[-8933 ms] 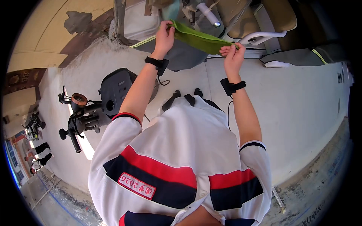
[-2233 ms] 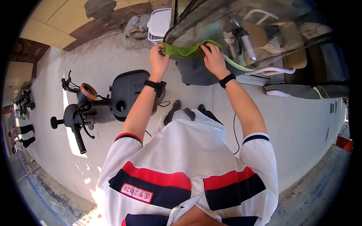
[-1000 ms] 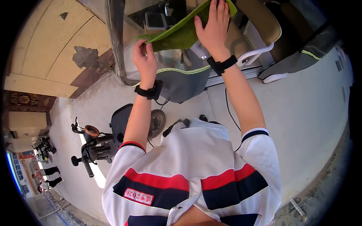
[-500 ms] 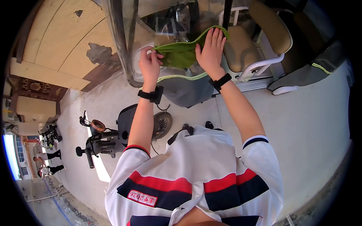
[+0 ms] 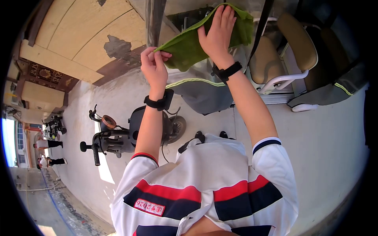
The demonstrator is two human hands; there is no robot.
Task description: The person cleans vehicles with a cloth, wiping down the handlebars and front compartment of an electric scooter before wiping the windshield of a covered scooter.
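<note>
A green cloth is spread against the clear plastic sheet on the side of a covered vehicle. My left hand pinches the cloth's left corner between thumb and fingers. Flat on the cloth's upper right part lies my right hand, its fingers stretched out and its thumb apart. The cloth's right end hangs past that hand. Below it, the sheet meets a grey cover panel with a yellow-green reflective strip. Both wrists carry black bands.
Tan seats with white armrests fill the vehicle's right side. A black scooter stands on the concrete floor at left. A peeling tan wall is at upper left. Two people are far off at the left edge.
Both hands have shifted higher in view with the cloth, the right one most. The cloth now shows wider and slants more steeply up to the right. The view has shifted slightly.
</note>
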